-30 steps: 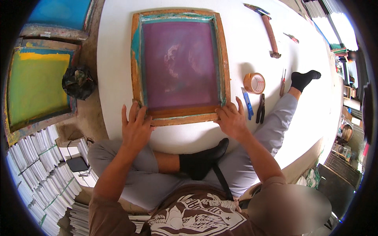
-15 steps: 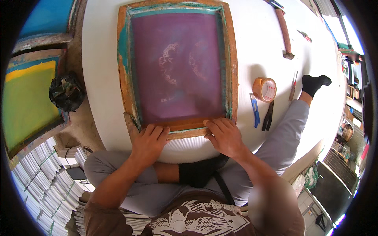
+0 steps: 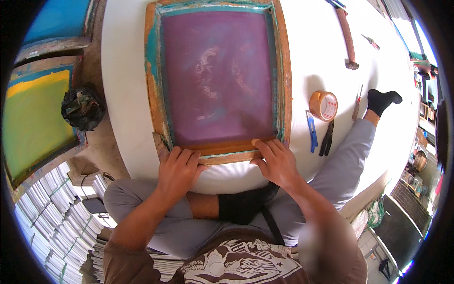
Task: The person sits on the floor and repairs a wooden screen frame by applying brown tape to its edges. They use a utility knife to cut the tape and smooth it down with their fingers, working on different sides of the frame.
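A wooden screen printing frame with purple mesh and flaking teal paint lies in front of me. A strip of brown tape runs along the inside of its near bar. My left hand is closed over the left part of that bar, fingers on top and thumb at the front edge. Toward the right end, my right hand pinches the bar, its index fingertip on the tape and its thumb below. The tape's two ends are hidden under my hands.
Right of the frame lie a brown tape roll, a blue cutter knife, black pliers, a screwdriver and a hammer. To the left are a yellow-green screen, a blue screen and a crumpled black bundle.
The whole view has shifted slightly, with the frame now a little farther right. Along the near bar, my hands have slid slightly apart, and my left thumb shows more clearly.
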The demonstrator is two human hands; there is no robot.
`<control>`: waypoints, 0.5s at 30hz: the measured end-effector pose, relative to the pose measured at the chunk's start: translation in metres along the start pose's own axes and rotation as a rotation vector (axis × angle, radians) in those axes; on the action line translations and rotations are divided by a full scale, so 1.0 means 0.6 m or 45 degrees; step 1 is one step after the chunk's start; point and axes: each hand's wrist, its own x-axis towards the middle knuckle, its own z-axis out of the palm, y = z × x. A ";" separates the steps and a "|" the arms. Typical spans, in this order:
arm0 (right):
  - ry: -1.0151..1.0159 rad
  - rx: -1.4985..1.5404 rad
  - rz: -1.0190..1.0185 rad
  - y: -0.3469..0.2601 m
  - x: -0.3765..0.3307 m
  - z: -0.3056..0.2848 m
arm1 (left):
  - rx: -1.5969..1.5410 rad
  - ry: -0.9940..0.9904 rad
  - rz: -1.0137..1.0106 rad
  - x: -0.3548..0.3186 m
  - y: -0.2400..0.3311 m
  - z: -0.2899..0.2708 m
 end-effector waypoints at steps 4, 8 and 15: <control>0.058 -0.021 0.023 0.003 -0.015 0.019 | 0.009 0.046 0.017 -0.008 -0.005 0.021; 0.180 -0.007 0.018 0.012 -0.032 0.044 | 0.033 0.040 0.048 -0.009 -0.008 0.020; 0.555 -0.082 -0.041 0.018 -0.040 0.005 | -0.076 0.241 0.111 -0.011 -0.017 0.031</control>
